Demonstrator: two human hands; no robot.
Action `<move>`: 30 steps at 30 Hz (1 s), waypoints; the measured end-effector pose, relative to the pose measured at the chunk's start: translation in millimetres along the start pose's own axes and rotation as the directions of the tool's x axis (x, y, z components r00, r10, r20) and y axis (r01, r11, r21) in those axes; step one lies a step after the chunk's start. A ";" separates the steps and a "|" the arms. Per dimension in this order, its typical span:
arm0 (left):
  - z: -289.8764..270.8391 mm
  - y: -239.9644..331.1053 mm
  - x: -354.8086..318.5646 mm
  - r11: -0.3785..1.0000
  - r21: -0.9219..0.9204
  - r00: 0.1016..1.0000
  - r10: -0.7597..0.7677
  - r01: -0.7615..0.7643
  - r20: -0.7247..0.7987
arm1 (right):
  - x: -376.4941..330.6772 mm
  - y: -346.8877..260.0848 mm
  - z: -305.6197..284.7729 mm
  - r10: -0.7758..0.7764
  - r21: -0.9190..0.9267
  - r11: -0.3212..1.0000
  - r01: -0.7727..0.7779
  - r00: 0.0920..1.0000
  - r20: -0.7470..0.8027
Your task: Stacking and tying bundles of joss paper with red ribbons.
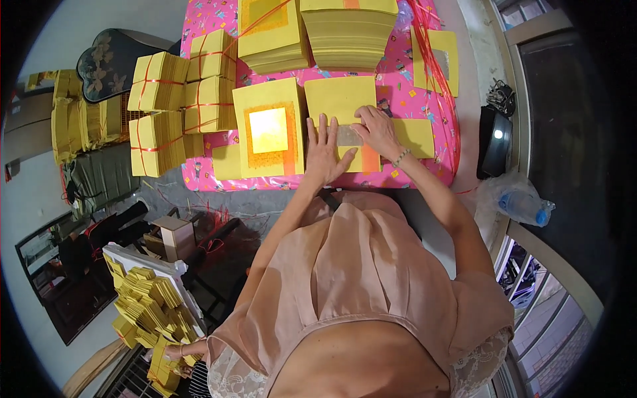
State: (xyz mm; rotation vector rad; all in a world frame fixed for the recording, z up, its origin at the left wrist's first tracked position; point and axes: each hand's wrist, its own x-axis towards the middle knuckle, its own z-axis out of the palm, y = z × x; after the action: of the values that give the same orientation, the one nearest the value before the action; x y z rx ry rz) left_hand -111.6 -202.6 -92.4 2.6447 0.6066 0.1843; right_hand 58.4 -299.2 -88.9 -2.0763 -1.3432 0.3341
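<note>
On a pink patterned table cover, a stack of yellow paper sheets (332,93) lies in front of me. A silver-grey patch (348,136) and an orange strip (369,159) show on its top sheet. My left hand (323,158) rests flat on the sheet's left part, fingers spread and thumb apart. My right hand (379,134) bends over the sheet beside the patch, fingers curled, thumb and index apart with nothing visible between them. Just left is a yellow paper stack with a shiny gold square (269,131) framed in orange.
Tall yellow paper stacks (348,40) stand behind. Bundles tied with red string (156,83) fill the left. Loose red strings (434,66) hang at the right, near a plastic bottle (524,207). At lower left, another person's hand (174,351) touches yellow bundles.
</note>
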 end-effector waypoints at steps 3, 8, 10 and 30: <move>-5.0 0.1 0.6 1.000 0.006 0.999 0.008 -0.009 0.041 | 0.9 1.7 -1.9 -0.051 0.014 0.999 0.052 0.998 -0.045; -10.3 0.1 5.9 1.000 0.002 0.999 -0.009 0.009 0.041 | 8.9 0.8 -8.8 -0.389 -0.361 0.865 0.348 0.920 -0.043; -16.9 8.8 9.7 0.998 -0.001 0.998 -0.059 0.059 -0.024 | 13.2 8.5 -8.2 -0.451 -0.412 0.817 0.403 0.892 -0.023; -9.4 28.4 41.5 -0.309 -0.933 0.759 -0.558 0.187 0.337 | 2.9 -2.0 -43.9 -0.206 -0.310 0.944 0.109 0.932 -0.298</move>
State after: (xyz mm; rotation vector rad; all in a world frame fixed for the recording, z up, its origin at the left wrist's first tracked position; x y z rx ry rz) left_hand -65.5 -203.9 -70.3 0.6650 0.8743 0.5338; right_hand 81.2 -312.4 -53.6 -2.1170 -1.4040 -0.2866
